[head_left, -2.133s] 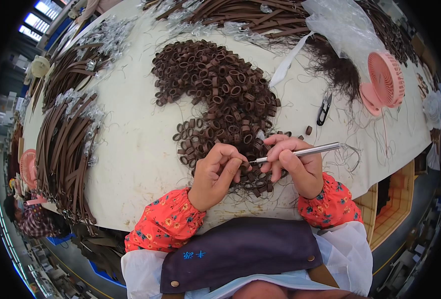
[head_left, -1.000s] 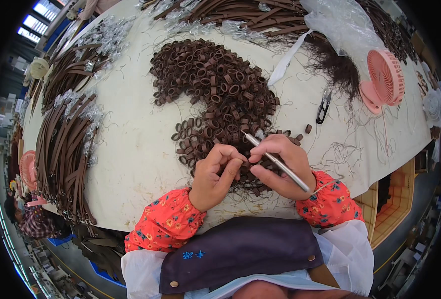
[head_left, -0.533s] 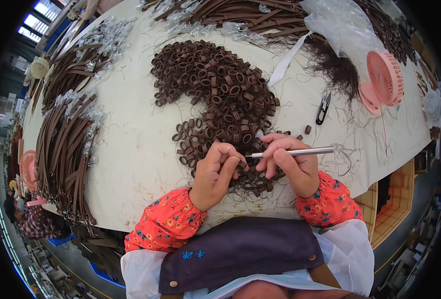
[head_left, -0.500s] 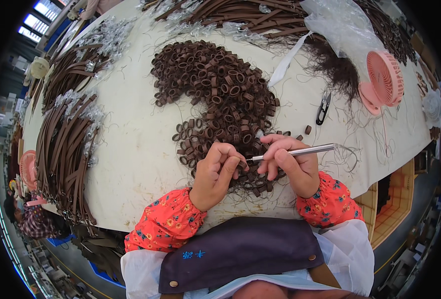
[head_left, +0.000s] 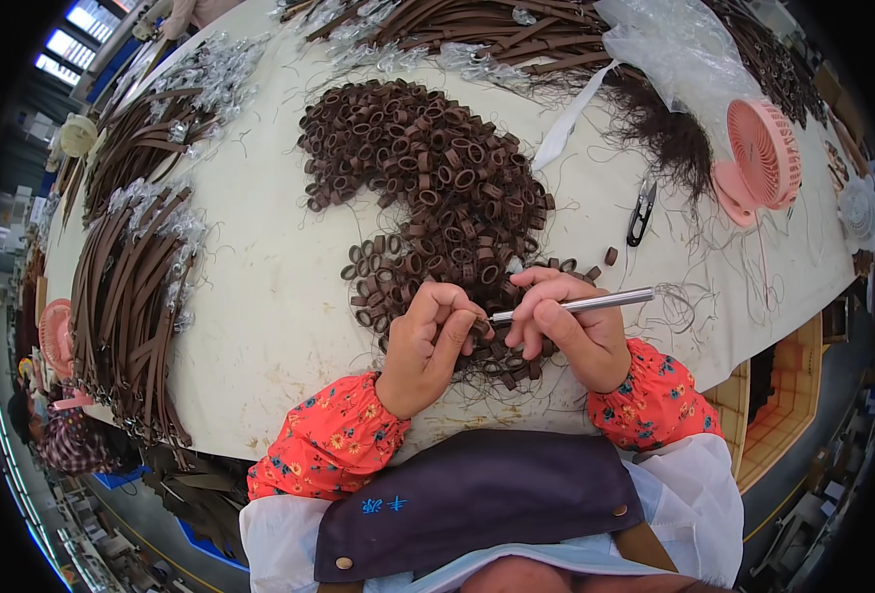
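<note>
Lg cream tbl (head_left: 259, 296) fills most of view. Far side: wide heap of brown straps (head_left: 457, 25) w/ clear wrap among them. Tbl's L side: 2 strap bundles (head_left: 126, 287), also brown, approx. side by side. Mid-tbl: curved pile of sm brown rings (head_left: 477, 188), near end running under/betw. hands. Far R: crumpled clear plastic (head_left: 674, 44) atop straps; pink fan (head_left: 761, 153) stands nr it. L hand (head_left: 427, 351): thumb + index pinched narrow on 1 ring. R hand (head_left: 581, 331): thumb + fingers closed round slim metal pen-shaped tool (head_left: 610, 300), tip pointing L; can't tell if tip touches ring. Blk snips (head_left: 641, 217) lie R of pile, apart from hands. 1 loose ring (head_left: 610, 257) nr snips. Held ring (head_left: 482, 327): at L fingertips, over pile's near end, partly hidden by fingers.
</note>
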Demonstrator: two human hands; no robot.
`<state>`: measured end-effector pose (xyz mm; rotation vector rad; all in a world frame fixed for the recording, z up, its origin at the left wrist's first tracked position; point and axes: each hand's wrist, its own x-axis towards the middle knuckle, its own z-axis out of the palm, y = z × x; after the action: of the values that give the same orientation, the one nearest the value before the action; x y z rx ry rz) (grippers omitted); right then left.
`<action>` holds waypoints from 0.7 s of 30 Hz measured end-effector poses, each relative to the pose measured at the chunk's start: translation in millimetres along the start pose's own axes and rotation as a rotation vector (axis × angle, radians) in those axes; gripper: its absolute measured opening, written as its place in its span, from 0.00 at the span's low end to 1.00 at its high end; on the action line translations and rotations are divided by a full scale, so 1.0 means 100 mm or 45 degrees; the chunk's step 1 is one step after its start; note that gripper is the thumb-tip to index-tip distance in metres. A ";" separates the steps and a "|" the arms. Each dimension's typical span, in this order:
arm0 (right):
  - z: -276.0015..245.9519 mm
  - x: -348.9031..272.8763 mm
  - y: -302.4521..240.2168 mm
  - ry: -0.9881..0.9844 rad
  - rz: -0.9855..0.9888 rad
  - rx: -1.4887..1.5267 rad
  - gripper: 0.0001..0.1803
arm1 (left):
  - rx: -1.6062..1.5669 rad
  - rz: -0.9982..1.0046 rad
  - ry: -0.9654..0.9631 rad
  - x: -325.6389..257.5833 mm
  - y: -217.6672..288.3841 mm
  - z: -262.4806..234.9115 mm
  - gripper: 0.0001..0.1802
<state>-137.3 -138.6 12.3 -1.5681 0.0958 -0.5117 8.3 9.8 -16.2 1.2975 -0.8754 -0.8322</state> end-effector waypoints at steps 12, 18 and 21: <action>0.05 0.06 -0.01 0.070 -0.225 -0.606 0.12 | 0.028 -0.042 -0.082 0.00 0.01 -0.03 0.05; 0.13 0.04 0.04 0.107 -0.284 -0.756 0.20 | -0.228 -0.097 -0.059 0.01 0.03 0.01 0.07; 0.16 -0.02 0.01 0.212 0.030 -0.323 0.19 | -0.451 -0.125 -0.097 0.04 0.06 0.04 0.09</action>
<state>-132.3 -123.0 11.0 -1.7665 0.3159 -0.6297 7.0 4.9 -9.2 1.0083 -0.6897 -1.0675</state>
